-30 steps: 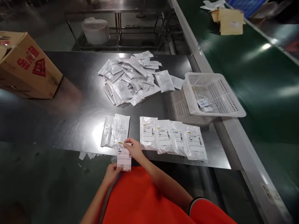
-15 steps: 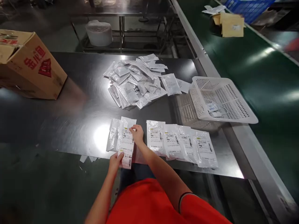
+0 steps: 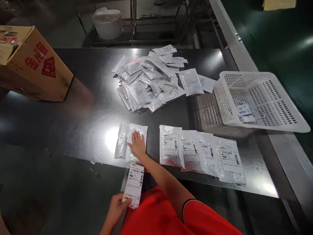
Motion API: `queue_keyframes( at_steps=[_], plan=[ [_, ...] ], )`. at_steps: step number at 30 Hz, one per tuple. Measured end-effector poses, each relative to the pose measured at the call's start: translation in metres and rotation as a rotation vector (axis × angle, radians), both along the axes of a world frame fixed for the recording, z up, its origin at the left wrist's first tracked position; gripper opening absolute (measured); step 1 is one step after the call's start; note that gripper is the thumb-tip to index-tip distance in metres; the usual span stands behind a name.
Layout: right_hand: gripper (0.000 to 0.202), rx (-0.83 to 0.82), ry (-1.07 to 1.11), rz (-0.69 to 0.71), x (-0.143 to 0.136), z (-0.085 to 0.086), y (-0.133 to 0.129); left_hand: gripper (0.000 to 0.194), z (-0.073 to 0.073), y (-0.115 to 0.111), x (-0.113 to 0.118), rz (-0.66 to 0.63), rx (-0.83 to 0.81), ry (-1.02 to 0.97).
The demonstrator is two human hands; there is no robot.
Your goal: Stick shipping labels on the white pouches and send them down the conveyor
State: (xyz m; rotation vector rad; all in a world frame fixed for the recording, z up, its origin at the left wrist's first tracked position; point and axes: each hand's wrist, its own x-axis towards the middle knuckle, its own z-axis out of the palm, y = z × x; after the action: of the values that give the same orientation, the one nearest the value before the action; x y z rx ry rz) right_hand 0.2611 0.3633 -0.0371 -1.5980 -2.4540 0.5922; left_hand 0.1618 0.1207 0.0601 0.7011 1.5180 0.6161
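My left hand (image 3: 117, 206) pinches a strip of printed shipping labels (image 3: 134, 181) near its lower end, just off the table's front edge. My right hand (image 3: 137, 145) lies flat, fingers spread, on a white bubble mailer (image 3: 132, 156); the hand hides much of its upper face. Tucked partly under that mailer on the left is another bubble mailer (image 3: 121, 143) with printed text. To the right, several labelled mailers (image 3: 170, 147) lie in an overlapping row along the table's front.
A heap of white mailers (image 3: 149, 81) covers the table's back middle. A white perforated basket (image 3: 223, 104) with small items stands at the right, beside a green conveyor (image 3: 281, 49). A cardboard box (image 3: 41, 71) is at the left. The metal table (image 3: 88, 137) ends just before me.
My left hand has drawn the label strip down and toward me, off the mailer. My right hand has gone from pinching at the label to lying flat on the mailer. The view has shifted.
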Motion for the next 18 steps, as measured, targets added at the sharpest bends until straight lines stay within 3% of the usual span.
queue_keyframes(
  at_steps=[3, 7, 12, 15, 18],
  plan=[
    [0.073, -0.008, 0.004, 0.063, 0.006, -0.001, 0.003, 0.037, 0.017, 0.008, -0.002, -0.029, 0.057, 0.046],
    [0.072, 0.008, -0.028, 0.095, 0.027, -0.003, 0.015, 0.036, 0.028, 0.034, 0.000, 0.062, 0.114, 0.163],
    [0.068, 0.041, -0.068, 0.085, 0.088, -0.003, 0.015, 0.044, 0.033, 0.061, 0.011, 0.253, 0.113, 0.185],
    [0.063, 0.007, -0.044, 0.019, 0.116, 0.012, 0.012, 0.043, 0.035, 0.073, 0.021, 0.274, 0.140, 0.150],
    [0.049, -0.099, 0.150, -0.102, 0.107, 0.040, 0.004, 0.038, 0.038, 0.086, 0.027, 0.193, 0.208, 0.133]
  ],
)
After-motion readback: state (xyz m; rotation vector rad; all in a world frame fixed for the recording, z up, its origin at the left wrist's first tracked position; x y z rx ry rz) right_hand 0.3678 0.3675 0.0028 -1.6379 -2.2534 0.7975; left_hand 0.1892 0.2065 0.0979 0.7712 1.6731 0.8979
